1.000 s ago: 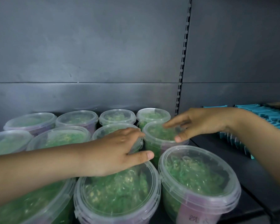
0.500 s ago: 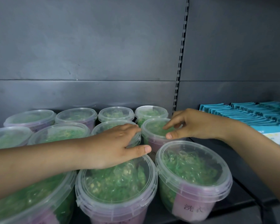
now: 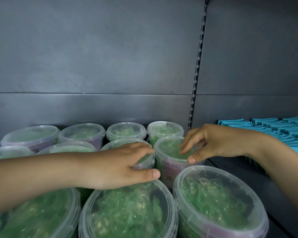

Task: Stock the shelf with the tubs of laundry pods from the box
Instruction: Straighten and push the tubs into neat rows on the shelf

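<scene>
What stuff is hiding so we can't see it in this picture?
Head view:
- The box: out of frame.
- Middle-row tub: mostly covered by the left hand.
- Front tubs: bottoms cut off by the picture's edge.
- Purple label: writing too small.
- Right hand hides part of a lid.

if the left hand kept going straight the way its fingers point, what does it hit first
The left hand points right and slightly back, its fingers on a middle-row tub. Going on, it would probably meet the neighbouring tub under the right hand first, though depth is hard to judge.

Dark grey back panel (image 3: 93,57) — slotted upright (image 3: 197,66) (dim light).
</scene>
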`<state>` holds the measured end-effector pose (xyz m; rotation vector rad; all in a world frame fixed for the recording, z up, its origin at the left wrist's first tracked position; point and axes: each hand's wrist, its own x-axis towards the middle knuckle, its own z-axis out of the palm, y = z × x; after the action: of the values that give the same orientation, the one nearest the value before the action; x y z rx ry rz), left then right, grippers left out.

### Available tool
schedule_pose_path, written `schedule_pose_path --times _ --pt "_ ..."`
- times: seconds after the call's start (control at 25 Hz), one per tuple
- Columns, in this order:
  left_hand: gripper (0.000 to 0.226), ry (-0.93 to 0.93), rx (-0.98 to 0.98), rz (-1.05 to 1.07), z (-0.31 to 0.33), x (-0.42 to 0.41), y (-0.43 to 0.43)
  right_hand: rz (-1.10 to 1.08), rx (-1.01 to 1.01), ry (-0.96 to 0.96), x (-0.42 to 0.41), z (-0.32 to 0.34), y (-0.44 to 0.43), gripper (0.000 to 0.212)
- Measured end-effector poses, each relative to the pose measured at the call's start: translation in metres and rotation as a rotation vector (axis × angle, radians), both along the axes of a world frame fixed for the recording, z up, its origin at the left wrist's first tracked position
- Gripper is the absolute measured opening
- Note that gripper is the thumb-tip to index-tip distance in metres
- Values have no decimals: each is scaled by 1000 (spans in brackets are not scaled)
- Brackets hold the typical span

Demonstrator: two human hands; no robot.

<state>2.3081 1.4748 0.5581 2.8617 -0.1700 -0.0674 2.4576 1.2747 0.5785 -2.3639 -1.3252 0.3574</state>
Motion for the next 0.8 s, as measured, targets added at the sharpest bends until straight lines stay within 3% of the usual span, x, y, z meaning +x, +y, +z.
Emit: schedule_pose_path --times 0.24,0.36,0.48,0.64,0.8 --pt "51 -53 8 -56 11 5 17 41 -106 126 6 17 -3 23" --pt "30 -269 43 -7 26 30 35 -21 -35 131 19 30 13 32" --pt "17 -459 13 71 43 68 57 -82 60 -4 42 38 41 29" --pt "33 -307 206 21 34 111 81 -44 -189 -101 71 34 73 52" --pt "46 -190 151 -59 12 120 89 -82 -382 -143 81 21 89 63"
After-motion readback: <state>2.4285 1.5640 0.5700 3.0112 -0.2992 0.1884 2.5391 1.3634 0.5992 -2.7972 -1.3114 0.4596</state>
